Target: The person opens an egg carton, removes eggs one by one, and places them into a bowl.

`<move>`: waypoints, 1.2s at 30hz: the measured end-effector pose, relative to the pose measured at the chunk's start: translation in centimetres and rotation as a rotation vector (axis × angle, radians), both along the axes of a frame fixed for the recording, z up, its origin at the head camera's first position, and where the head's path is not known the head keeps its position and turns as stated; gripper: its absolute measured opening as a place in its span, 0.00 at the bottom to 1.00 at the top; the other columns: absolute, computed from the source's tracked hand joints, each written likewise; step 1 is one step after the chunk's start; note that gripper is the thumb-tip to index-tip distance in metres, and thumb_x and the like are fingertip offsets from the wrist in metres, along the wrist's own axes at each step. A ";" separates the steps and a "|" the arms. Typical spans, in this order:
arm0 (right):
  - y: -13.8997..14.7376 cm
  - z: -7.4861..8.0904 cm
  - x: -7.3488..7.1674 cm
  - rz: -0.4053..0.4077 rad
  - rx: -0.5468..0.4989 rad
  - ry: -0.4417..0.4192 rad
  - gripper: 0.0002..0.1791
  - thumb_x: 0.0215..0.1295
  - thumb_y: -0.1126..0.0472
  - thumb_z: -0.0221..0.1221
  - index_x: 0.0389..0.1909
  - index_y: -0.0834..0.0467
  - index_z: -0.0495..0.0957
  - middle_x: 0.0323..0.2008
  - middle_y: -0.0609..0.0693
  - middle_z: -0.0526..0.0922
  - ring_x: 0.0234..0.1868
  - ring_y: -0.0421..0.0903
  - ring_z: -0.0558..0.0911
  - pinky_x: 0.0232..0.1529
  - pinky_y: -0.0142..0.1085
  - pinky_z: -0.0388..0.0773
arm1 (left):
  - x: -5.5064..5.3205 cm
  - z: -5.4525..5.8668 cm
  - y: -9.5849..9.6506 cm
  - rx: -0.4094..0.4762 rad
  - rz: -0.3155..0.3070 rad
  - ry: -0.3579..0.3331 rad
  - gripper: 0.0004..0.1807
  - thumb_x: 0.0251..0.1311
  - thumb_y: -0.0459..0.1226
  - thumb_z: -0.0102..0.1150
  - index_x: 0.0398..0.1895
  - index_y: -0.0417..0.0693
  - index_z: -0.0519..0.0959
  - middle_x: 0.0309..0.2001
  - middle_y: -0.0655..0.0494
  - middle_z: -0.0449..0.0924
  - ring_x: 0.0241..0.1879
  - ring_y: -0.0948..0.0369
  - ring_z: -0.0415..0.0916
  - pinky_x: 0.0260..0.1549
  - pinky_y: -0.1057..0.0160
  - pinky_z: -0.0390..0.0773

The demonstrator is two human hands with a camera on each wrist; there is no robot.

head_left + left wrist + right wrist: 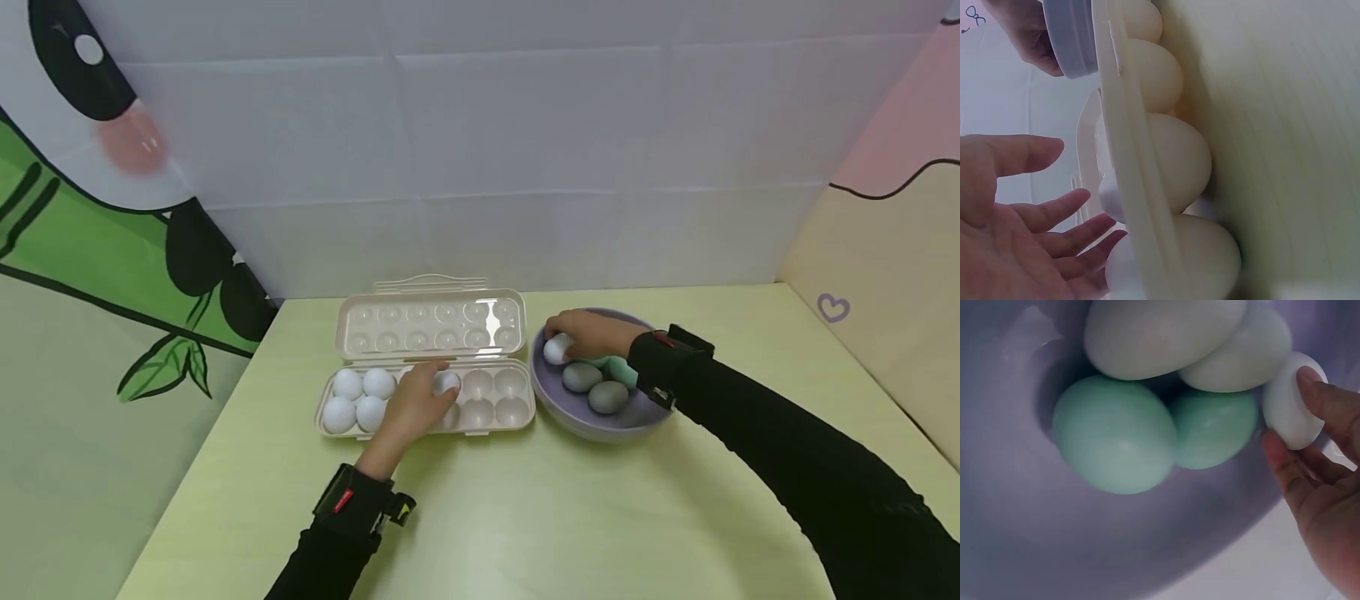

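Observation:
My right hand reaches over the purple bowl and pinches a white egg between thumb and fingers. Two grey eggs and two pale green eggs lie in the bowl beside it. Over the lower half of the open egg carton is my left hand, its fingers extended and the thumb spread apart in the left wrist view. A white egg sits in a cup at its fingertips. Several more white eggs fill cups at the carton's left end, partly hidden by that hand.
Behind the egg tray, the carton's clear-cupped lid lies folded back. The bowl stands right against the carton's right side on the pale yellow table. A light cloth wall rises at the table's back edge.

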State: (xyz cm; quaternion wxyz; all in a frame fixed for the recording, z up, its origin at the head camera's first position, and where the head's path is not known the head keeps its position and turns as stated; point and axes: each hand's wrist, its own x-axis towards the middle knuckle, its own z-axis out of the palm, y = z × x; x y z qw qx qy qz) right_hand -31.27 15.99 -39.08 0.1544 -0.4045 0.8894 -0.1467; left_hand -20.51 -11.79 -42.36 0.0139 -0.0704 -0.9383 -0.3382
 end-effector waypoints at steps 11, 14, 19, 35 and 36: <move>0.6 -0.9 -0.6 0.044 -0.023 0.058 0.16 0.52 0.70 0.60 0.43 0.61 0.70 0.45 0.56 0.72 0.50 0.53 0.69 0.53 0.47 0.65 | 0.2 0.1 -0.2 -0.007 -0.022 0.005 0.24 0.57 0.39 0.53 0.55 0.37 0.67 0.56 0.39 0.67 0.56 0.45 0.63 0.54 0.47 0.64; 0.6 -1.0 -0.5 0.042 -0.009 0.058 0.16 0.50 0.70 0.62 0.41 0.60 0.71 0.42 0.55 0.73 0.48 0.52 0.71 0.51 0.46 0.67 | 0.2 0.0 -0.2 0.005 -0.026 -0.006 0.23 0.58 0.38 0.52 0.55 0.37 0.67 0.56 0.39 0.67 0.57 0.45 0.62 0.54 0.47 0.64; 0.5 -1.2 -0.3 0.026 0.026 0.031 0.18 0.49 0.69 0.63 0.41 0.60 0.70 0.39 0.54 0.73 0.45 0.52 0.72 0.47 0.45 0.70 | 0.3 -0.1 -0.1 0.003 -0.019 -0.012 0.22 0.58 0.36 0.52 0.55 0.37 0.67 0.56 0.39 0.67 0.57 0.45 0.62 0.54 0.47 0.63; 1.2 4.5 1.0 -0.016 -0.006 -0.013 0.18 0.58 0.66 0.52 0.51 0.59 0.69 0.50 0.55 0.73 0.53 0.50 0.70 0.53 0.45 0.67 | -1.4 0.1 -0.2 -0.226 -0.013 0.025 0.26 0.53 0.35 0.56 0.55 0.33 0.66 0.49 0.35 0.72 0.51 0.40 0.65 0.51 0.46 0.66; 1.2 5.0 1.1 -0.010 -0.025 -0.006 0.17 0.58 0.66 0.52 0.51 0.58 0.69 0.50 0.55 0.73 0.53 0.50 0.70 0.53 0.45 0.68 | -1.6 0.0 -0.2 -0.246 -0.005 0.025 0.25 0.52 0.35 0.57 0.54 0.34 0.67 0.47 0.36 0.72 0.50 0.40 0.65 0.49 0.47 0.68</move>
